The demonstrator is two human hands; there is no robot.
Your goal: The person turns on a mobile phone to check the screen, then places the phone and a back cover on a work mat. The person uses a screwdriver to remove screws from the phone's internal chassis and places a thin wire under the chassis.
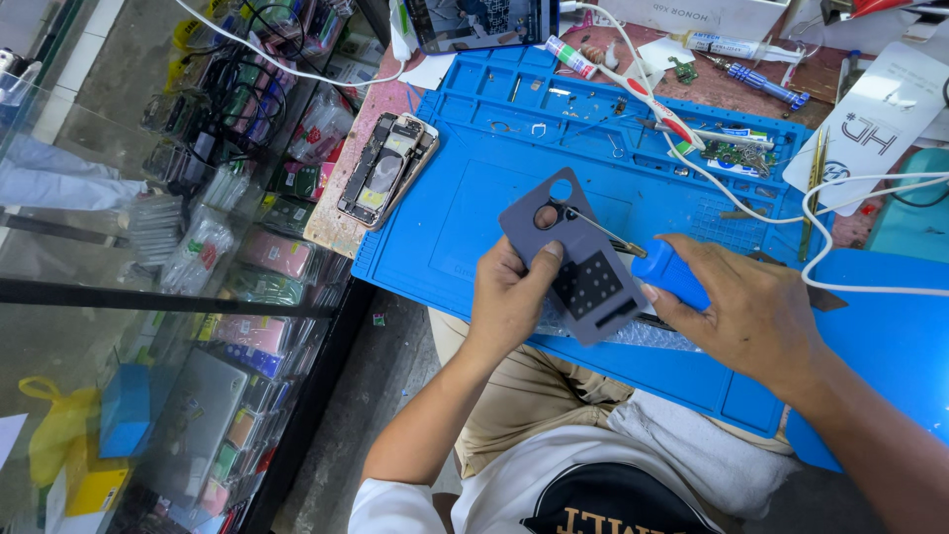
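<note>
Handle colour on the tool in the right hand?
Blue handle, gripped by the right hand; head view.

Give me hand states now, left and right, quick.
Left hand: closed on the grey phone back panel, held up over the blue work mat.
Right hand: closed on the blue-handled tool, its metal tip at the panel's camera cutout.

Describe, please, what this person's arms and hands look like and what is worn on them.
Both arms are bare from above the elbow down. The left hand and right hand wear no gloves, and no rings, watch or bracelet show. A short white sleeve covers the left upper arm; the right arm leaves the picture before any sleeve shows.
</note>
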